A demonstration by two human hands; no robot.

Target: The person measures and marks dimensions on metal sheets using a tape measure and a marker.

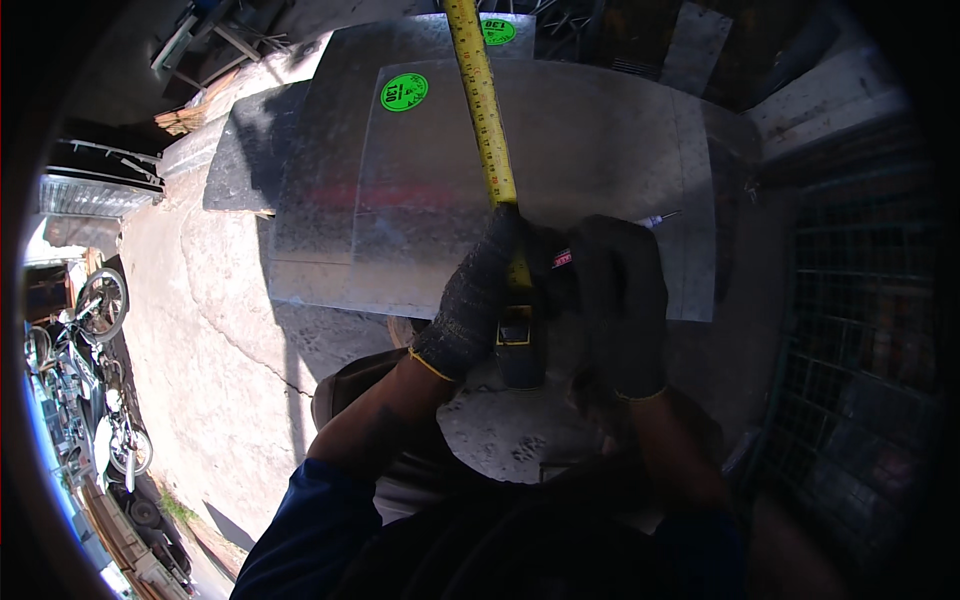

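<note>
A yellow tape measure stretches away from me over grey metal sheets. My left hand, in a dark work glove, is closed round its blade at the near edge of the sheets. The tape measure's case hangs just below that grip. In another dark glove, my right hand is closed on a slim pen-like tool. Its thin pointed tip juts out to the right, and a pink-marked part shows on the left of the fingers. Most of the tool's body is hidden by the glove.
Two round green stickers mark the stacked sheets. Motorcycles stand at the far left beyond sunlit concrete. A wire mesh panel rises at the right. Metal frames lie at the back left.
</note>
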